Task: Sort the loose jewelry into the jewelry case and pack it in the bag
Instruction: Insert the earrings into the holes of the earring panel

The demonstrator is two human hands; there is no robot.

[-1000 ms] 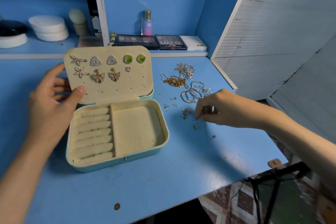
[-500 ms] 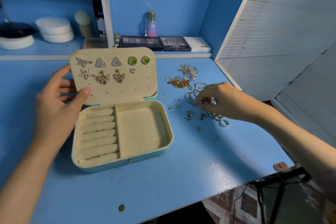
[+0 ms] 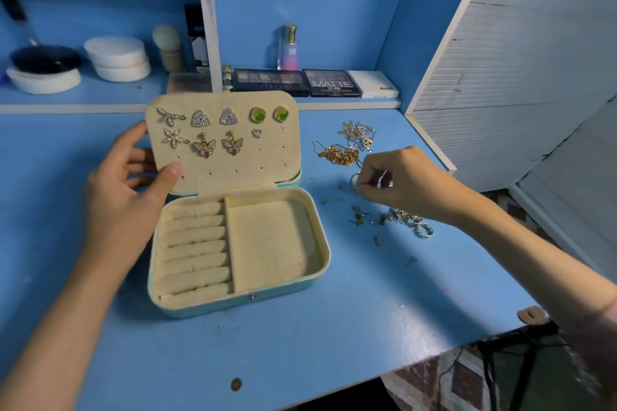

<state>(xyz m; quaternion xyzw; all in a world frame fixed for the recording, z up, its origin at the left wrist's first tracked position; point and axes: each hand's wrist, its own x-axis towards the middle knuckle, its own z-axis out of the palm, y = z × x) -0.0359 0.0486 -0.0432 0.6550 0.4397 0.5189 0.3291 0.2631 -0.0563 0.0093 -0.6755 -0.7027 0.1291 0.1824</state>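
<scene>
A teal jewelry case [image 3: 310,284] lies open on the blue table, with cream ring rolls on the left and a bare compartment on the right. Its raised lid [image 3: 233,170] carries several pinned earrings. My left hand [image 3: 130,190] holds the lid's left edge, thumb on the inner face. My right hand [image 3: 400,180] is over the loose jewelry at the right, fingertips pinching a small gold hoop [image 3: 354,179]. A gold chain [image 3: 339,155], a silver chain [image 3: 359,133], small studs [image 3: 360,215] and silver rings [image 3: 422,228] lie around it.
Makeup palettes [image 3: 270,79], a perfume bottle [image 3: 289,48], white round boxes [image 3: 117,58] and a sponge [image 3: 168,47] stand on the back shelf. A white slatted panel [image 3: 500,77] rises at the right. The table's front edge [image 3: 434,359] runs diagonally near a dark stand.
My right hand has moved back and up from the small studs toward the hoops and rings. My left hand has kept holding the lid.
</scene>
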